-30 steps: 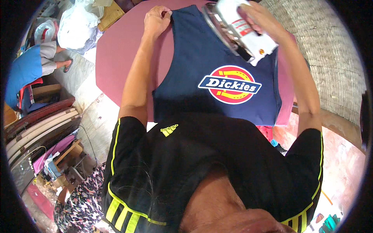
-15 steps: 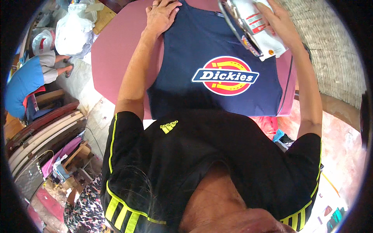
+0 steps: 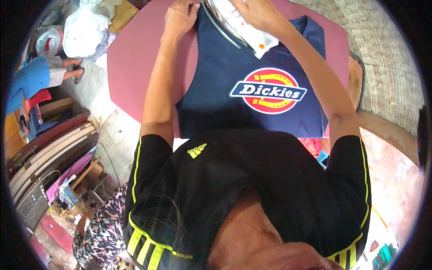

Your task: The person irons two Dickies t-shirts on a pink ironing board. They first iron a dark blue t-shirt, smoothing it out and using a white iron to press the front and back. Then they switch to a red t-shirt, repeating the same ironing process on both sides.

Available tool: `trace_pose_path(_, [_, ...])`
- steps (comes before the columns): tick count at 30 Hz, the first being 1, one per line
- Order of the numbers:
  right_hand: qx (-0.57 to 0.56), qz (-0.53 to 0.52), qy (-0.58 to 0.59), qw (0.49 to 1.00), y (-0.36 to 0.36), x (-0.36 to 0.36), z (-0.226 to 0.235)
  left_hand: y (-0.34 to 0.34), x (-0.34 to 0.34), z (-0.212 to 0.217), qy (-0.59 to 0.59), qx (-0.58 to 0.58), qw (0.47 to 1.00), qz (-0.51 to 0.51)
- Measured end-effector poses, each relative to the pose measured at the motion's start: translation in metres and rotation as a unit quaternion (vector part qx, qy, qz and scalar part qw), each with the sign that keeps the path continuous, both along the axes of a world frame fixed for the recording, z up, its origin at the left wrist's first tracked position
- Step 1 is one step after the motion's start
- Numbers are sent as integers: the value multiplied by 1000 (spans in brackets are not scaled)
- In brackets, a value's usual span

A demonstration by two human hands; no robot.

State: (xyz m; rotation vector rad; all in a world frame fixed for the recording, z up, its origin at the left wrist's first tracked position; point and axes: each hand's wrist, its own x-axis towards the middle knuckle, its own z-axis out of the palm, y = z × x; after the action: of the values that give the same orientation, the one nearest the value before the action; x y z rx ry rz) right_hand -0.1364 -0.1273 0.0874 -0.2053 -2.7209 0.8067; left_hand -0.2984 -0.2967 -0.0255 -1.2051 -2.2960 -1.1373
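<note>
1. On the dark blue sleeveless garment (image 3: 220,78), 1 large badge (image 3: 268,91) is printed: a red disc is edged in white, and a yellow horseshoe shape is set inside it.
2. The disc is crossed by 1 dark blue bar (image 3: 236,89), outlined in white, on which 1 word is spelled in bold white letters.
3. On the chest of the black shirt (image 3: 252,157), 1 small yellow-green logo (image 3: 196,151) is borne: slanted bars are joined by 1 short word, seen upside down.
4. On the white iron (image 3: 246,32), 1 round orange mark (image 3: 262,46) is shown; no letters can be made out in it.
</note>
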Motion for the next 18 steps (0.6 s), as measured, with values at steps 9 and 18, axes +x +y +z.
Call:
trace_pose_path(9, [-25, -15, -48, 998, -22, 8, -3, -8, -7, 31, -226, -39, 973, -1])
trace_pose_path(18, [-22, 24, -15, 999, -6, 8, -6, -5, -22, 30, -231, -63, 970, -32])
